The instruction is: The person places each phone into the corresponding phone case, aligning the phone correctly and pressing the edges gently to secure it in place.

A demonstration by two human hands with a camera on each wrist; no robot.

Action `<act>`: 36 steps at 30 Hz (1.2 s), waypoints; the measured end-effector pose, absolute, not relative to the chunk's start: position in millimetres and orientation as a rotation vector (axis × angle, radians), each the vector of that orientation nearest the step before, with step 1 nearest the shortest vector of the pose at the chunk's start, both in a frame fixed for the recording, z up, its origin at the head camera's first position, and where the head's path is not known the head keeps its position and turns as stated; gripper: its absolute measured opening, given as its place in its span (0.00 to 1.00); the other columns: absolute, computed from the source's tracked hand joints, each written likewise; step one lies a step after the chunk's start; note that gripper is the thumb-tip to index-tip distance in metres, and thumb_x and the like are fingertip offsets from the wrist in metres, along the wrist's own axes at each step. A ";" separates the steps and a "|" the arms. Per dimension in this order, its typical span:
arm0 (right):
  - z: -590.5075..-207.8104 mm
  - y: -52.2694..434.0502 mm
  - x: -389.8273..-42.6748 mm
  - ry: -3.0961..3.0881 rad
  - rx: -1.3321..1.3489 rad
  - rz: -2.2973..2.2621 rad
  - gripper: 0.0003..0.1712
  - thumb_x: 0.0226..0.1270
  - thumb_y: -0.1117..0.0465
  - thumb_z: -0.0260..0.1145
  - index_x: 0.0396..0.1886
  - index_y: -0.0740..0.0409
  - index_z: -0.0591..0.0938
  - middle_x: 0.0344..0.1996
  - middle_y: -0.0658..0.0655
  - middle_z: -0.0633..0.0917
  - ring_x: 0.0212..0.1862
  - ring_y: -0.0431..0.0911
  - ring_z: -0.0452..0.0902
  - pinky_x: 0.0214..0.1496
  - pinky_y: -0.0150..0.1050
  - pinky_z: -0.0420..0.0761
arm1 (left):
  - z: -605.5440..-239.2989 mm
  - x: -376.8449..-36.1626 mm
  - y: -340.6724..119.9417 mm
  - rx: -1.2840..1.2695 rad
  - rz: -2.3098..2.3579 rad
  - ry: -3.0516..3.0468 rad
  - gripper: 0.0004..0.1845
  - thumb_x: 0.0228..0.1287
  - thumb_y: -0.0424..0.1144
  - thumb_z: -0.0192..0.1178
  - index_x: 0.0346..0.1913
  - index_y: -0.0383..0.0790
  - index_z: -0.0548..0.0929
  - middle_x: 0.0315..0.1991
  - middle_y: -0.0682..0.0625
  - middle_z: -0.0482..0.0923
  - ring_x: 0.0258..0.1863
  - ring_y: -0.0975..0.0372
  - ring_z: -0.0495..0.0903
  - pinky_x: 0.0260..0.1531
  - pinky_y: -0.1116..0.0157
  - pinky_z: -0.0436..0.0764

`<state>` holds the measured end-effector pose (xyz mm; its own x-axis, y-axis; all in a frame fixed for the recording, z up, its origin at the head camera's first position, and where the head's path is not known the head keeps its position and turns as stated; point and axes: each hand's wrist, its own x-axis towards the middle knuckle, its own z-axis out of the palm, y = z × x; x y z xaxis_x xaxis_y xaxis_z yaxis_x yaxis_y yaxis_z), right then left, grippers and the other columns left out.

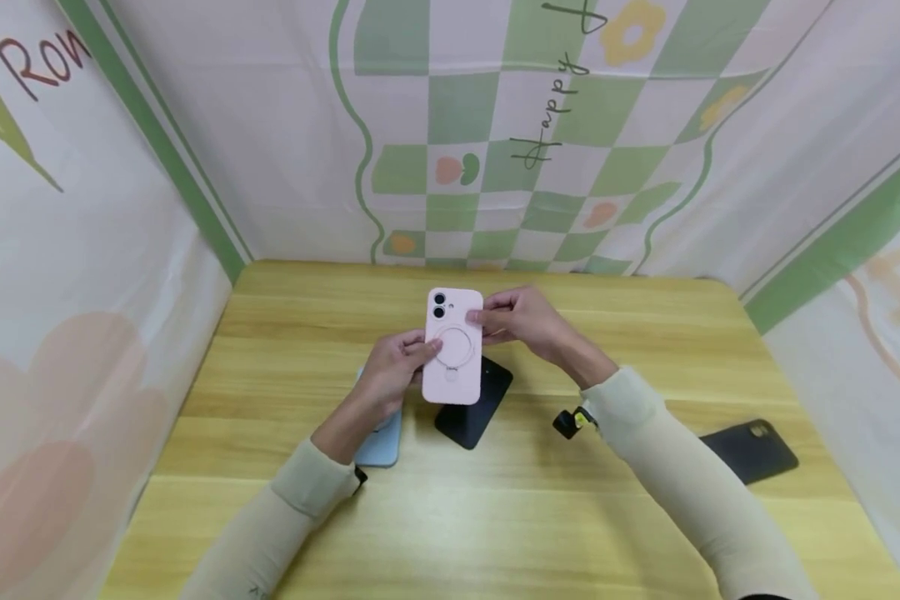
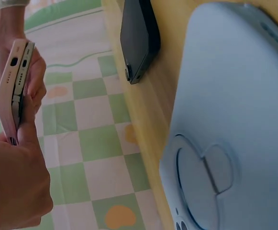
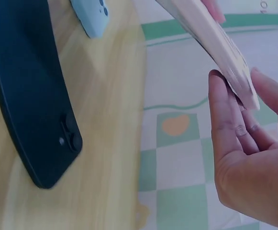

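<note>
Frame centre: pink phone (image 1: 452,346) held upright above the table (image 1: 495,517); my left hand (image 1: 390,375) grips its left edge; my right hand (image 1: 521,321) pinches its right edge.

We seem to be in a small makeshift recording booth rather than a lived-in room. A light wooden table (image 1: 495,517) fills the floor of the space, and printed fabric sheets close it in on three sides: the back cloth (image 1: 495,142) carries a green and white checker pattern with small flowers, fruit shapes and looping script, while the side cloths (image 1: 67,333) show green borders and pale peach shapes. The cloth hangs in soft folds right down to the table edge. On the wood we see only phone cases, a black one (image 1: 753,450) among them, so the setup reads as a staged tabletop station.
</note>
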<state>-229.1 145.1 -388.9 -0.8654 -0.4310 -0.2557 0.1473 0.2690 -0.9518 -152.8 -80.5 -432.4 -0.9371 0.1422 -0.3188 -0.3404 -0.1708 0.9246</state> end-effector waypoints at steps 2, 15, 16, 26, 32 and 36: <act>-389.8 142.5 -224.5 2.067 -0.261 -1.618 0.14 0.72 0.65 0.74 0.49 0.73 0.86 0.38 0.61 0.92 0.40 0.50 0.91 0.53 0.55 0.89 | -432.2 -154.4 -81.3 -0.250 2.210 1.771 0.17 0.79 0.36 0.63 0.64 0.33 0.83 0.56 0.41 0.88 0.43 0.61 0.89 0.41 0.67 0.90; -386.7 139.2 -217.6 2.097 -0.283 -1.589 0.06 0.71 0.70 0.72 0.41 0.73 0.85 0.30 0.56 0.91 0.34 0.46 0.89 0.46 0.51 0.92 | -423.8 -161.0 -89.7 -0.137 2.130 1.795 0.17 0.78 0.36 0.63 0.62 0.31 0.83 0.53 0.39 0.89 0.44 0.58 0.90 0.51 0.56 0.90; -387.1 139.7 -217.4 2.097 -0.282 -1.587 0.07 0.71 0.70 0.72 0.41 0.72 0.85 0.30 0.57 0.91 0.34 0.46 0.89 0.46 0.51 0.92 | -423.9 -161.6 -90.5 -0.133 2.115 1.807 0.16 0.78 0.36 0.64 0.61 0.31 0.84 0.52 0.40 0.89 0.44 0.57 0.90 0.51 0.55 0.90; -392.9 139.3 -207.3 2.120 -0.278 -1.622 0.15 0.74 0.62 0.73 0.51 0.71 0.87 0.40 0.60 0.92 0.40 0.50 0.91 0.47 0.45 0.92 | -426.7 -161.9 -89.6 -0.203 2.186 1.802 0.14 0.76 0.34 0.65 0.58 0.29 0.85 0.51 0.39 0.90 0.43 0.58 0.90 0.50 0.56 0.90; -395.7 134.2 -199.1 2.118 -0.239 -1.625 0.16 0.73 0.64 0.73 0.52 0.73 0.87 0.39 0.62 0.93 0.36 0.47 0.91 0.42 0.42 0.92 | -424.5 -162.0 -88.3 -0.266 2.314 1.745 0.13 0.76 0.31 0.64 0.56 0.27 0.84 0.50 0.38 0.90 0.40 0.60 0.89 0.40 0.67 0.91; -397.8 132.3 -195.8 2.133 -0.246 -1.630 0.15 0.72 0.66 0.73 0.50 0.74 0.87 0.38 0.63 0.93 0.34 0.47 0.91 0.40 0.42 0.92 | -423.8 -161.5 -89.6 -0.257 2.320 1.749 0.12 0.76 0.31 0.65 0.55 0.26 0.84 0.46 0.40 0.90 0.38 0.61 0.89 0.38 0.66 0.91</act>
<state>-195.8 132.3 -397.8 -0.8865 -0.3981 -0.2361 0.1232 0.2886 -0.9495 -161.5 -89.6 -423.8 -0.9595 0.0732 -0.2720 -0.2817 -0.2648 0.9223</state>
